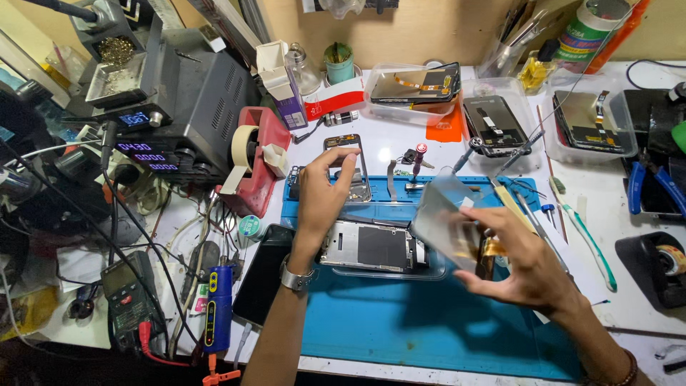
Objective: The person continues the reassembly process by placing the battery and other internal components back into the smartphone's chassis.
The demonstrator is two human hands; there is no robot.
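Observation:
My left hand reaches forward over the blue work mat, with its fingers closed around the lower end of a bare phone frame that lies at the mat's far edge. My right hand holds a translucent phone case or cover, tilted and blurred, above the mat's right half. Between the hands an opened phone with a silver metal inner plate lies flat inside a clear tray. A wristwatch sits on my left wrist.
A soldering station and power supply stand at the back left, with a red tape dispenser beside them. Clear trays with phone screens line the back. A multimeter, screwdrivers, tweezers, a toothbrush and blue-handled pliers lie around.

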